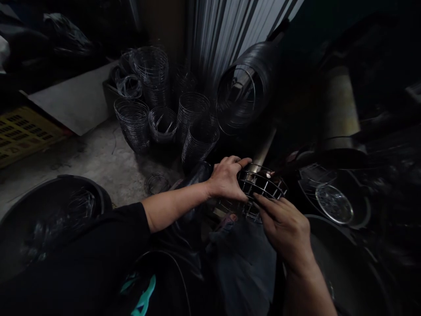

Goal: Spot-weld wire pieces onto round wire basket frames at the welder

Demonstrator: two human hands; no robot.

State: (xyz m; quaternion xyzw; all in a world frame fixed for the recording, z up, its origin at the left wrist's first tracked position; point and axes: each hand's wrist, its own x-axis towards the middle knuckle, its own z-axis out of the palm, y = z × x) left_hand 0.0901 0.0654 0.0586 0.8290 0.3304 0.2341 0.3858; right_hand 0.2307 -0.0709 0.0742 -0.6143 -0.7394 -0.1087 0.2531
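Our left hand (226, 177) grips the wire cage (261, 184); our right hand (284, 226) touches its rim with fingers outstretched. Wire rings fill the black tub (49, 215).

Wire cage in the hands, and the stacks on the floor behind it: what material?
Wire cage: looks like bare steel wire, bright glints on rings and cross bars; the left hand grips it, the right hand touches it. Stacked rings: probably the same thin metal wire, grey and shiny. Plating cannot be told in this dim light.
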